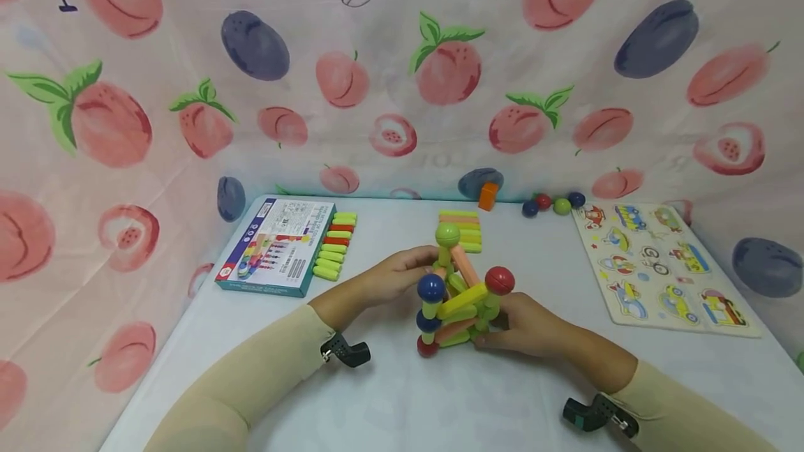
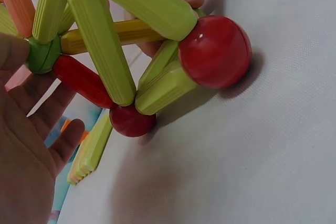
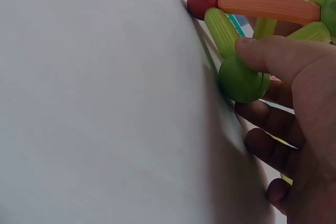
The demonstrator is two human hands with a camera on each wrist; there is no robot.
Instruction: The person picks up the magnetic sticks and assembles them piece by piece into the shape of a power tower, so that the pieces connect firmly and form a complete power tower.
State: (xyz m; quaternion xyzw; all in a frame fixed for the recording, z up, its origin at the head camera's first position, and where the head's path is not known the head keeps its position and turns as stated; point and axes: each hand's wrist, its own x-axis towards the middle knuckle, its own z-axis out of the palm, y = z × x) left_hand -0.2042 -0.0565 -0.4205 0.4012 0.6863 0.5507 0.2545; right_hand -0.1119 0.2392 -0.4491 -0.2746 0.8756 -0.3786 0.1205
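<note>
A frame of magnetic rods and balls stands on the white table between my hands. Its rods are lime, yellow, orange and red; blue, red and green balls join them. From the far left side my left hand holds it, thumb and fingers around a green ball in the left wrist view. My right hand pinches a low corner on the right. In the right wrist view its thumb lies over a lime rod and a green ball, with fingers underneath. A large red ball tops the right corner.
Left of the frame lies a toy box, with a row of lime and red rods beside it. Behind are more rods, an orange block and several loose balls. A picture puzzle board lies to the right.
</note>
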